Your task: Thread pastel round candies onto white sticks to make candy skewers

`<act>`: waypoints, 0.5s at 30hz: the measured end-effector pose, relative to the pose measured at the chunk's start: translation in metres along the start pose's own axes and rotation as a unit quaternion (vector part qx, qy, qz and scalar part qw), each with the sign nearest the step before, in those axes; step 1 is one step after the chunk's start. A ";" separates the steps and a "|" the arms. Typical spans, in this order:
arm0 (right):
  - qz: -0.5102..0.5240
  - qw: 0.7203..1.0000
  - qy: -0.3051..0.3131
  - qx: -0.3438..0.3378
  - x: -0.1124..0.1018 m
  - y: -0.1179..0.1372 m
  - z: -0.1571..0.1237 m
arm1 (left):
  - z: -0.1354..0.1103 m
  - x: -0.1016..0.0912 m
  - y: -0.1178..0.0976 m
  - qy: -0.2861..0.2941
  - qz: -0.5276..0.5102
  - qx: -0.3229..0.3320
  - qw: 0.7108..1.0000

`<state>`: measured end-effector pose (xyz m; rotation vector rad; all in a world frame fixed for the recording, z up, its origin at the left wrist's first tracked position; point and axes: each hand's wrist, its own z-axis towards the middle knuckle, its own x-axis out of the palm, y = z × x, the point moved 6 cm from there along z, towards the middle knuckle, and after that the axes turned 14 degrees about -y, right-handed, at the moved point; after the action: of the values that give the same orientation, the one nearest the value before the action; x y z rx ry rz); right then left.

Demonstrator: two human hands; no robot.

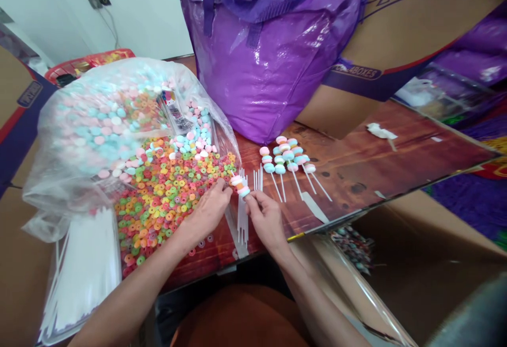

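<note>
Between my hands is a candy skewer (240, 184), a white stick threaded with pink, white and blue marshmallows and an orange piece. My right hand (266, 216) pinches it at its lower end, just below the blue marshmallow. Beside its upper part, my left hand (214, 200) is closed with fingertips together; what they hold, if anything, is hidden. Under the left hand spreads a heap of colourful gummy rings (166, 194). Loose white sticks (242, 220) lie on the table beneath the skewer. Several finished-looking candy skewers (289, 157) rest to the right.
A clear plastic bag (83, 120) of pink and blue marshmallows stands behind the gummies. At front left lies a pack of white sticks (87, 268). A large purple bag (269, 56) and a cardboard box (415, 19) stand behind. White scraps (381, 131) lie on the table (348, 172).
</note>
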<state>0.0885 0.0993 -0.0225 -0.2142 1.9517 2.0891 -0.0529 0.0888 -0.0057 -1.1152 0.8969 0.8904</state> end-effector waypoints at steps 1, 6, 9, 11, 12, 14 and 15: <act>0.001 1.000 0.001 -0.002 0.000 -0.001 0.000 | -0.001 -0.002 -0.001 -0.006 0.002 0.001 1.000; 0.006 1.000 0.007 -0.009 -0.001 -0.001 -0.003 | -0.009 -0.007 0.000 -0.064 -0.103 -0.024 0.992; 0.023 1.000 0.017 -0.008 0.000 0.004 -0.007 | -0.012 -0.017 0.022 -0.146 -0.284 -0.140 0.937; 0.044 0.998 0.046 0.001 0.006 0.008 -0.011 | -0.014 -0.023 0.042 -0.210 -0.420 -0.225 0.854; 0.056 0.996 0.064 0.006 0.010 0.009 -0.015 | -0.016 -0.025 0.050 -0.236 -0.474 -0.258 0.808; 0.072 0.993 0.093 0.008 0.017 0.012 -0.022 | -0.020 -0.028 0.063 -0.270 -0.537 -0.310 0.737; 0.075 0.992 0.102 0.002 0.021 0.013 -0.025 | -0.022 -0.028 0.066 -0.275 -0.551 -0.330 0.715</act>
<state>0.0629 0.0759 -0.0177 -0.2998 2.1496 2.2336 -0.1267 0.0770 -0.0074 -1.5597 -0.6871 0.4166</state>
